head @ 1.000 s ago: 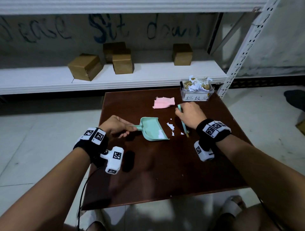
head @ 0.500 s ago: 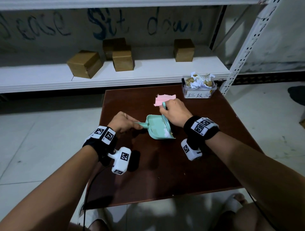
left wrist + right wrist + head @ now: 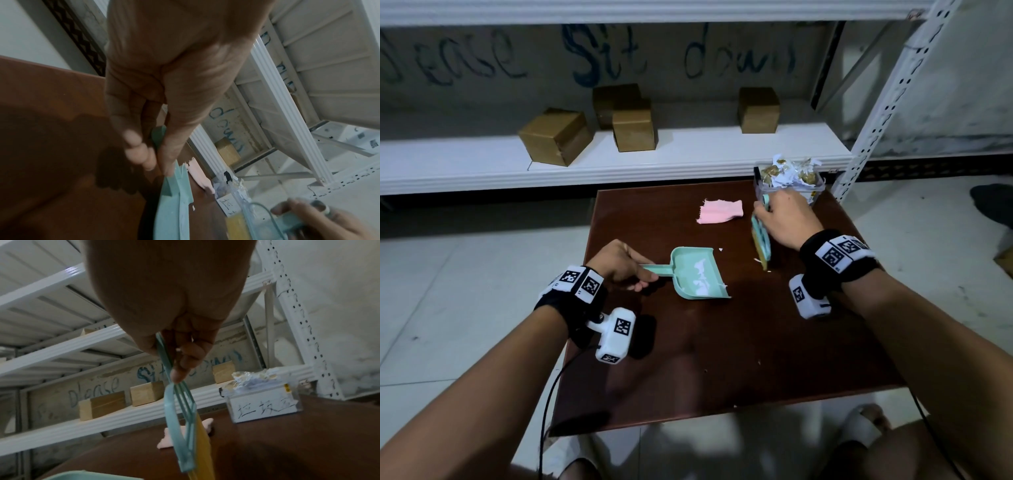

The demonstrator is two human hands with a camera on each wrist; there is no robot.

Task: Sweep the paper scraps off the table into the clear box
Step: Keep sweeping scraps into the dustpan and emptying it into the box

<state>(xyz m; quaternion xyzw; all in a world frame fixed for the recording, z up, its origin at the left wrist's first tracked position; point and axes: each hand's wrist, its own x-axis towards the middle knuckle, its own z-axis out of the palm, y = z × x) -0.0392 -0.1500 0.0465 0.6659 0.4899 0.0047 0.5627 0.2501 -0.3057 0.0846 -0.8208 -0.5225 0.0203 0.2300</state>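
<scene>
My left hand [image 3: 619, 263] [image 3: 156, 146] grips the handle of a mint-green dustpan [image 3: 700, 274] [image 3: 170, 211] lying on the brown table [image 3: 722, 359]. White paper scraps [image 3: 702, 279] lie inside the pan. My right hand [image 3: 780, 219] [image 3: 180, 356] holds a mint brush [image 3: 760, 240] [image 3: 180, 426] with yellow bristles, its tip on the table to the pan's right. A few tiny white scraps [image 3: 758, 261] lie by the bristles. The clear box [image 3: 791, 181] [image 3: 263, 404], heaped with crumpled paper, stands at the far right corner, just beyond my right hand.
A pink paper piece [image 3: 719, 211] [image 3: 185, 434] lies on the far side of the table. Behind it a white shelf [image 3: 688, 150] holds several cardboard boxes [image 3: 556, 135]. A perforated white upright [image 3: 876, 102] stands right of the clear box. Tiled floor surrounds the table.
My right hand has pulled the brush out of the dustpan and moved it right and back, toward the clear box. The dustpan now shows the white scraps swept into it.
</scene>
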